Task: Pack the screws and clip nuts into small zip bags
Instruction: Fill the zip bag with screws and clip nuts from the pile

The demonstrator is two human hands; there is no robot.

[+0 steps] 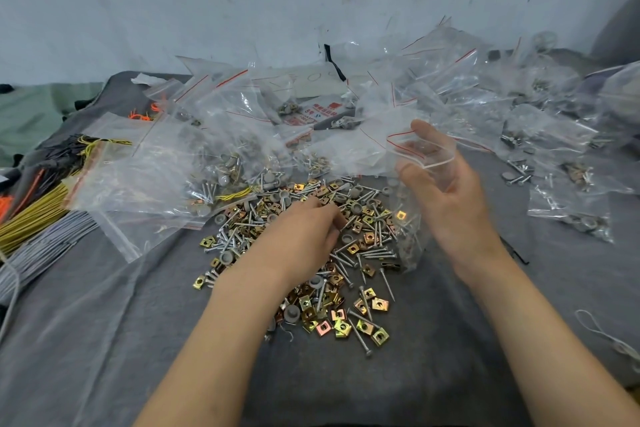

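Head view of a packing bench covered in grey cloth (pixel 104 340). A loose heap of hardware lies at centre: silver screws (pixel 375 255) pointing every way, brass-coloured clip nuts (pixel 379 336) and grey round caps (pixel 292 313) mixed among them. The left hand (pixel 304 236) rests palm-down on the heap, its fingers curled and pinched at the far-right edge of the hand; whether a screw or nut is caught in the pinch cannot be told, as the fingertips are hidden among the parts. The right hand (pixel 446 191) is raised above the right edge of the heap, fingers loosely spread, gripping a small clear zip bag (pixel 408 211) by its red-lined mouth. The bag hangs downward from that grip, mouth high and toward the far side, closed end low and just above the screws; at least one clip nut and some screws appear to sit inside it already.

The governing relation: the bag mouth lies to the right of, farther than and above the left hand's pinch, so a picked part would likely travel up and rightward to reach the opening. The bag's long axis runs roughly vertical, tilted slightly. The left hand is the nearer one to the heap; the right serves as holder.

Filled bags (pixel 568 208) are scattered to the right and far right, other bags (pixel 156 177) piled far and left. Bundles of yellow and grey wires (pixel 38 229) lie at the left edge
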